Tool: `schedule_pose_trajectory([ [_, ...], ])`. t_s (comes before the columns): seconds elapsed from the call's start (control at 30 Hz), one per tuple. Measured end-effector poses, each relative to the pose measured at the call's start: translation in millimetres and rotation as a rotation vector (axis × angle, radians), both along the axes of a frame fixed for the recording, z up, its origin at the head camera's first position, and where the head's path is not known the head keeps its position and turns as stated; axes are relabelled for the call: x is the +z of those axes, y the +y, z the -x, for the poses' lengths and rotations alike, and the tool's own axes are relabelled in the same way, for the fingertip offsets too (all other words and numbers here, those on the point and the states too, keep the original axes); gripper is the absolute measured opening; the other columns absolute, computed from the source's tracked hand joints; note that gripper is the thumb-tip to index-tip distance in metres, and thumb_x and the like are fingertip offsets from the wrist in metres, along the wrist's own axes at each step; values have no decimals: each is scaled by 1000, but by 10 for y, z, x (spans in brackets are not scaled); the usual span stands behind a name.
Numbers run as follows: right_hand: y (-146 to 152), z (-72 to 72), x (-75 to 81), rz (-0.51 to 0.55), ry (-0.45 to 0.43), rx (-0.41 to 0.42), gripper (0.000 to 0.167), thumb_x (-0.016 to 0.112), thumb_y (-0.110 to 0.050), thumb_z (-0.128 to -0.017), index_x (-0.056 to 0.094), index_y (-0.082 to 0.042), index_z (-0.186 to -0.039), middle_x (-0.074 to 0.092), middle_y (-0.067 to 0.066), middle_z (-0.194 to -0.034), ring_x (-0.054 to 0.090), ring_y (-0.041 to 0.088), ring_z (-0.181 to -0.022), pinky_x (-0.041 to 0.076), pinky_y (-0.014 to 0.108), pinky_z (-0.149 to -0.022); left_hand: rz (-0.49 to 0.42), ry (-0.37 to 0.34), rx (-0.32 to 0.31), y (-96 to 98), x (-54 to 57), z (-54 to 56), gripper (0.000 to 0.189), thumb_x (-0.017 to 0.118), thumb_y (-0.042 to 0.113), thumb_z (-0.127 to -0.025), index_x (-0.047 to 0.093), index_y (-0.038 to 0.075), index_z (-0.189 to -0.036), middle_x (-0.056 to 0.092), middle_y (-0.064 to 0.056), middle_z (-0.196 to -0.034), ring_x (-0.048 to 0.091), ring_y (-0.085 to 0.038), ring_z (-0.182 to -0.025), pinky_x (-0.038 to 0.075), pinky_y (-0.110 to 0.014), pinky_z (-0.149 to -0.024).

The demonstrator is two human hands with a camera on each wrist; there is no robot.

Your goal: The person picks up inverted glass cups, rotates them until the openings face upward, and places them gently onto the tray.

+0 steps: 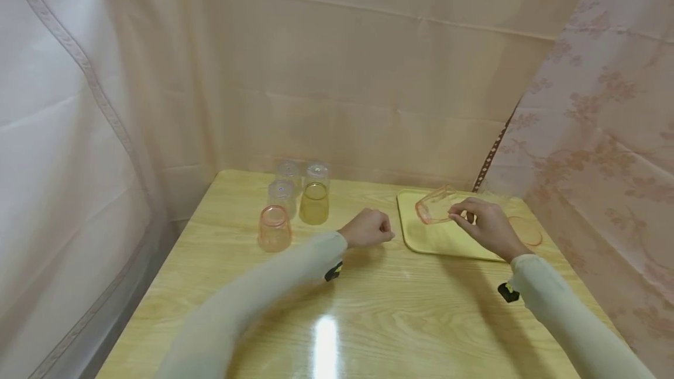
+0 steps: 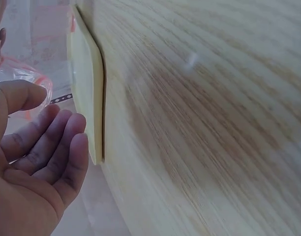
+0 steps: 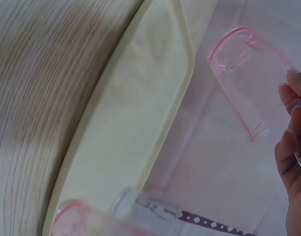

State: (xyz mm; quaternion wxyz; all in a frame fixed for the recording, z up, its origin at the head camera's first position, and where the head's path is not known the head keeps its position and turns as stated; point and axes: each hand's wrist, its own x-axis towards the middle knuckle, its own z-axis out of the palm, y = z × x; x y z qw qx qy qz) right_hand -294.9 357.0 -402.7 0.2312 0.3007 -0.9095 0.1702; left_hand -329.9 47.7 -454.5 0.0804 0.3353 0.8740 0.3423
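Note:
A clear pink tumbler hangs tilted above the pale yellow tray; my right hand pinches it at one end between thumb and fingers. The right wrist view shows the same tumbler held off the tray. My left hand hovers over the table just left of the tray. Its fingers are loosely curled with nothing in them. On the tray's right part stand another pink tumbler and a colourless tumbler, both partly out of view there.
On the table's left stand a pink tumbler, a yellow tumbler and several colourless tumblers, close together. Cloth curtains enclose the wooden table at the back and sides.

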Motion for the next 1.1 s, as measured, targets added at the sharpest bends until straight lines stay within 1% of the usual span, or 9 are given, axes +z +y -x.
schedule_pose_trajectory([
  [0.1, 53, 7, -7, -25, -2, -17, 10, 79, -7, -90, 77, -13, -97, 71, -5, -87, 50, 3, -64, 42, 26, -53, 34, 17, -4, 56, -21, 8, 15, 68, 21, -99, 73, 9, -90, 67, 7, -75, 57, -6, -60, 50, -18, -64],
  [0.27, 142, 17, -9, -71, 0, -38, 10, 79, -8, -90, 77, -12, -98, 71, -3, -89, 52, 3, -65, 45, 27, -55, 60, 40, -9, 141, -66, 26, 14, 69, 18, -98, 72, 7, -90, 66, 5, -75, 55, -6, -57, 50, -18, -61],
  [0.47, 274, 2, 9, -118, 19, -47, 10, 80, -6, -89, 77, -11, -97, 71, -2, -88, 55, 5, -66, 49, 29, -57, 130, 108, -13, 262, -145, 48, 14, 70, 20, -98, 73, 9, -89, 67, 5, -80, 56, -6, -65, 48, -18, -65],
  [0.57, 339, 7, 16, -139, 28, -57, 10, 80, -6, -89, 77, -9, -98, 71, 0, -88, 56, 7, -66, 49, 31, -57, 146, 123, 0, 310, -171, 55, 13, 71, 19, -97, 73, 9, -90, 67, 5, -81, 57, -6, -68, 48, -18, -66],
  [0.63, 376, 25, 15, -155, 38, -68, 10, 80, -6, -88, 77, -8, -98, 72, 1, -89, 57, 9, -67, 50, 32, -57, 141, 118, 7, 328, -177, 59, 11, 71, 17, -96, 73, 9, -89, 67, 4, -81, 57, -7, -68, 48, -18, -66],
  [0.77, 448, 60, 9, -190, 48, -91, 10, 80, -7, -89, 78, -8, -98, 72, 2, -89, 60, 12, -68, 51, 35, -57, 131, 109, 4, 372, -201, 68, 12, 69, 13, -94, 69, 12, -82, 63, 6, -74, 54, -6, -63, 46, -17, -61],
  [0.9, 508, 74, -4, -207, 48, -101, 10, 81, -8, -89, 78, -7, -98, 72, 3, -90, 63, 15, -70, 53, 36, -58, 149, 125, -19, 425, -253, 86, 25, 66, 10, -92, 58, 15, -68, 52, 8, -63, 43, -5, -54, 38, -18, -54],
  [0.97, 531, 71, -11, -209, 54, -101, 10, 81, -8, -88, 78, -7, -97, 72, 3, -89, 63, 16, -70, 53, 37, -58, 157, 138, -29, 449, -272, 92, 27, 66, 8, -91, 57, 16, -66, 51, 9, -62, 42, -5, -54, 37, -18, -53],
  [1.1, 563, 61, -20, -213, 68, -106, 10, 82, -7, -86, 78, -7, -95, 72, 3, -87, 65, 18, -72, 54, 39, -60, 171, 153, -35, 484, -293, 98, 19, 68, 8, -92, 66, 13, -74, 60, 7, -70, 51, -6, -60, 43, -17, -57],
])
